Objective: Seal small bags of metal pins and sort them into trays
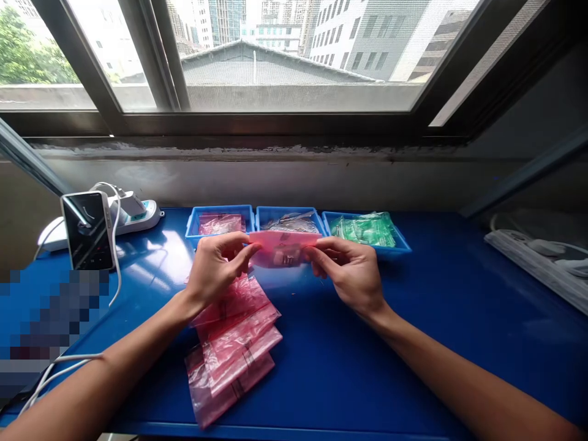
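A small pink plastic bag is stretched between my two hands above the table, with something small and greyish inside. My left hand pinches its left end between thumb and fingers. At the right end, my right hand grips the bag the same way. Several pink bags lie overlapping on the blue table, below and partly behind my left hand. Behind the hands, three blue trays stand in a row: the left tray has pink bags, the middle tray silvery items, the right tray green bags.
At the left, a phone leans beside a white power strip, with white cables running along the table's left side. A long pale strip with cables lies at the right edge. A window frame rises behind the table.
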